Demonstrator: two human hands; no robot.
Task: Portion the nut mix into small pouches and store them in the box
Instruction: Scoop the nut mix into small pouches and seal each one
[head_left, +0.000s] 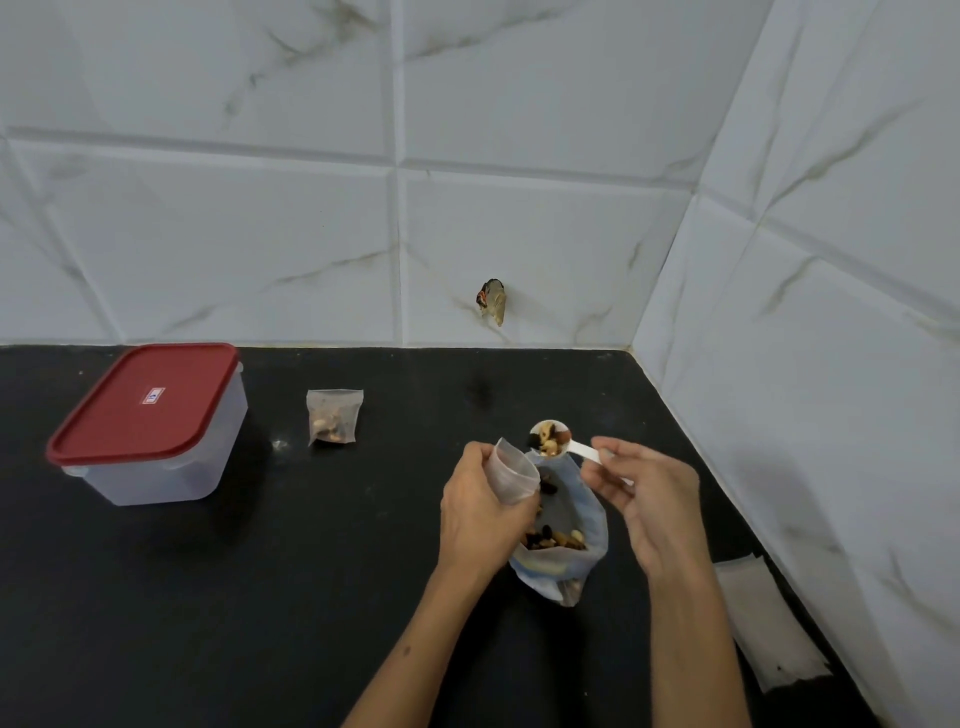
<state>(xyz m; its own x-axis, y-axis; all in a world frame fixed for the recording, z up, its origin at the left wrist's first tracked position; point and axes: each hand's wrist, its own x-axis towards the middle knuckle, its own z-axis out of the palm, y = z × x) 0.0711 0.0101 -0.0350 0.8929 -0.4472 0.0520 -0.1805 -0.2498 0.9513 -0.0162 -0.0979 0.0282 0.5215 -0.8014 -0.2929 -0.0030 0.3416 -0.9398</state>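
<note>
Nothing can be read with certainty: the small red-and-white sticker (152, 396) on the red lid (143, 402) of the box carries print too small and blurred to make out, and no other lettering shows.
</note>
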